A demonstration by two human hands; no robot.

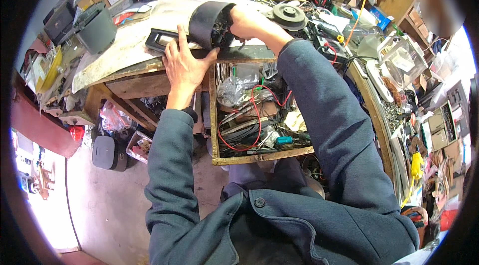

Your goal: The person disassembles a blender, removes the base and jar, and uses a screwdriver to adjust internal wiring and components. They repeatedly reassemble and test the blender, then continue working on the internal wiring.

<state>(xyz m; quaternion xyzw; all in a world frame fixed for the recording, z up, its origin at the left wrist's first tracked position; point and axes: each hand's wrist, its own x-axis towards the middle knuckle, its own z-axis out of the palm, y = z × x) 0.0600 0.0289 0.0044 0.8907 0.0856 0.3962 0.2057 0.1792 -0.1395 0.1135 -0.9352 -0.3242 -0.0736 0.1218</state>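
Observation:
A black, drum-shaped appliance housing [205,24] lies on its side at the front edge of the workbench, its open end facing right. A flat black arm with a pale window sticks out to its left. My left hand [186,63] grips the housing from the near side, fingers spread over the arm and drum and thumb along the lower rim. At the open end is my right hand [247,21], its fingers curled into the dark mouth. What they pinch there is hidden; a small dark piece shows below them.
Under the bench edge a wooden drawer [263,158] stands pulled out, full of cables, bags and a red wire. A round black disc part [289,16] lies right of my right hand. A dark grey container [96,28] stands left. Boxes and tools crowd the back and right.

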